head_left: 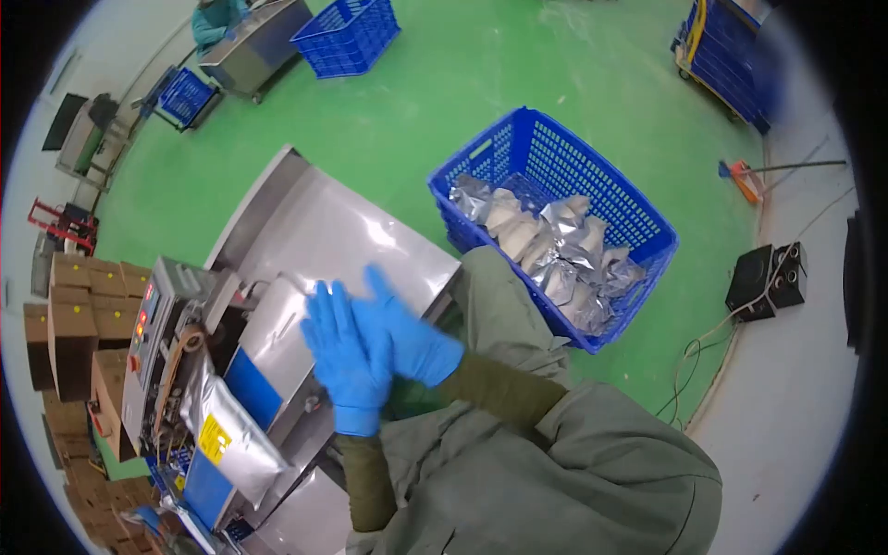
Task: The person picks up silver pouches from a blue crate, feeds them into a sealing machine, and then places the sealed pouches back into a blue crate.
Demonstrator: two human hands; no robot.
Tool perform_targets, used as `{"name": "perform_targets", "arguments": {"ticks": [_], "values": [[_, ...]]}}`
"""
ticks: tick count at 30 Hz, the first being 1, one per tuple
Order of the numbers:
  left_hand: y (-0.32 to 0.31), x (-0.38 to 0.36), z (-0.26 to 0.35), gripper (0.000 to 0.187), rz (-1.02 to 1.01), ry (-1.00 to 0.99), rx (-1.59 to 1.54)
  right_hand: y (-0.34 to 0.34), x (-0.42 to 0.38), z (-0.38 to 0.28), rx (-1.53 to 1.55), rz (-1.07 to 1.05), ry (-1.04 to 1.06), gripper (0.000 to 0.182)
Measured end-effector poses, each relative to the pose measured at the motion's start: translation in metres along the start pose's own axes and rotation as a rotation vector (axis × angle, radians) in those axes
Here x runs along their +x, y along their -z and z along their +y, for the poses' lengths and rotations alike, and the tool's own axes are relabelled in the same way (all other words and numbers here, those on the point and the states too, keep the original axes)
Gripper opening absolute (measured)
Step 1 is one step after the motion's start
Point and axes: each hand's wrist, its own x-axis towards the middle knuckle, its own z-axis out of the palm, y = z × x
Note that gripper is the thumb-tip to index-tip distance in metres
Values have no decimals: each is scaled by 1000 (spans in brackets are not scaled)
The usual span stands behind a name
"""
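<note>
My left hand [350, 356], in a blue glove, is held up over the lap by the steel table [342, 222], its fingers stretched out. Pressed against it is my right hand [402, 333], also gloved in blue, with its palm hidden and fingers extended. Nothing shows held in either hand. To the left, a silver pouch [245, 453] with a yellow label hangs at the sealing machine [157, 342], over a blue belt [252, 384]. A blue crate [601, 176] on the right holds several silver and whitish pouches [564, 217].
Cardboard boxes [74, 314] are stacked at the left. Another blue crate [347, 42] stands on the green floor, near a person [215, 26] at a steel table. A blue cart [731, 55] is at the upper right. A black speaker [766, 281] and cables lie along the right wall.
</note>
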Motion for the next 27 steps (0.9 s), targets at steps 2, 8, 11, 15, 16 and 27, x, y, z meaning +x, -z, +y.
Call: {"name": "perform_targets", "arguments": {"ticks": [2, 8, 11, 15, 16, 27], "values": [[-13, 24, -1, 77, -58, -49, 92, 19, -34, -93, -79, -117, 140, 75], [-12, -3, -60, 35, 298, 383, -658, 223, -159, -364, -1965, 1518, 476, 50], [-14, -6, -60, 29, 418, 572, -695, 285, -198, -424, -2010, 1814, 199, 55], [-28, 7, -24, 22, 355, 567, -786, 368, -212, -456, -1954, 1723, 3, 46], [-32, 5, -28, 22, 363, 577, -781, 385, -216, -462, -1964, 1709, 2, 46], [-19, 11, -26, 21, 18, 342, -972, -21, -111, -329, -2650, 776, 286, 38]]}}
